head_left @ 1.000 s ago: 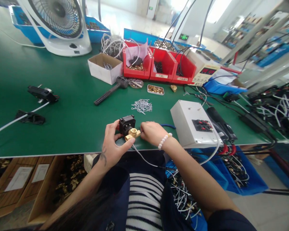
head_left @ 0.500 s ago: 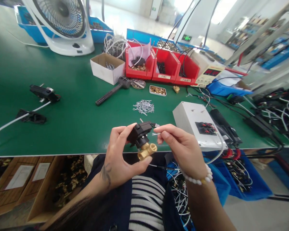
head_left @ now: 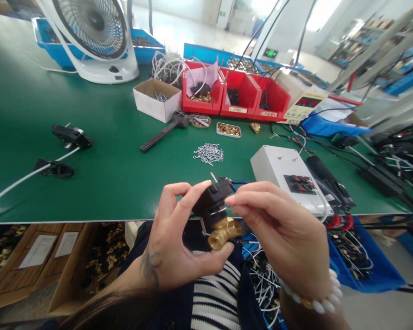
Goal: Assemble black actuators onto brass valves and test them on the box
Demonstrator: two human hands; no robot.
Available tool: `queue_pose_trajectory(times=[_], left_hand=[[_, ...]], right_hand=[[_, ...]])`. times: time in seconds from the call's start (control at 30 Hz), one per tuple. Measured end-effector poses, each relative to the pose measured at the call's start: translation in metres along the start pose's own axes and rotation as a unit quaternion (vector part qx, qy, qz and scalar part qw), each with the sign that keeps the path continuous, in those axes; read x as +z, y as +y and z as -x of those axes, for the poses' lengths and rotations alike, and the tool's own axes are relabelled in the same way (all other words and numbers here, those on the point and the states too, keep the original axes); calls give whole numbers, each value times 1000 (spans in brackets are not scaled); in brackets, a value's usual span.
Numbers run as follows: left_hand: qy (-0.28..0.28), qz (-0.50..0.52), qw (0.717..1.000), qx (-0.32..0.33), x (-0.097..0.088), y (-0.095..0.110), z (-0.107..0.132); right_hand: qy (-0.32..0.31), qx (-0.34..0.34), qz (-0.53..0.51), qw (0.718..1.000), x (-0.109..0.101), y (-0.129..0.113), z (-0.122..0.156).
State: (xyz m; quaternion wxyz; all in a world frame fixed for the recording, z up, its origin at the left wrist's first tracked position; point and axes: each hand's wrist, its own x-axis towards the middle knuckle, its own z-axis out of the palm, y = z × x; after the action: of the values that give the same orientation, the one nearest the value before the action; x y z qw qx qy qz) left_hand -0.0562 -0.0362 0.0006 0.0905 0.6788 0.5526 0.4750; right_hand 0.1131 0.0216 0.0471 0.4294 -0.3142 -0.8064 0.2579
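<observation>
My left hand (head_left: 174,238) grips a brass valve with a black actuator (head_left: 216,215) on top, held in the air above my lap, thumb under the brass body and fingers round the black housing. My right hand (head_left: 282,229) is closed in a pinch against the right side of the black housing; what its fingertips hold is too small to make out. A white cable runs from the valve toward the white box (head_left: 278,172). A pile of small metal clips (head_left: 209,152) lies on the green table (head_left: 106,160) beyond.
Red bins (head_left: 237,94), a cardboard box (head_left: 154,98), a black mallet (head_left: 165,130) and a tray of brass parts (head_left: 229,129) sit further back. A white fan (head_left: 96,36) stands far left. Black connectors on a white cable (head_left: 55,167) lie at left. Blue crates of wired parts (head_left: 358,256) sit below right.
Both hands lifted the valve off the table edge and brought it closer to me and lower. The valve has tilted, and my right hand has closed in on the black housing.
</observation>
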Motion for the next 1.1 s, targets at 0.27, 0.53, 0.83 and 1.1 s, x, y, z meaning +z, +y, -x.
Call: queue_pose_trajectory(times=[0.27,0.53,0.83,1.1], left_hand=[[-4,-14,1000,11,-2,3,-2],[-29,-11,1000,-1,-6,-2,-6],[-34,71,996,-42,13,-27,2],[2,166,972,-166,38,-70,-5]], right_hand=[[-28,-56,71,995,-1,-3,0],[-36,-35,23,998,8,13,-8],[-37,27,15,999,13,40,6],[-152,155,407,887,15,117,31]])
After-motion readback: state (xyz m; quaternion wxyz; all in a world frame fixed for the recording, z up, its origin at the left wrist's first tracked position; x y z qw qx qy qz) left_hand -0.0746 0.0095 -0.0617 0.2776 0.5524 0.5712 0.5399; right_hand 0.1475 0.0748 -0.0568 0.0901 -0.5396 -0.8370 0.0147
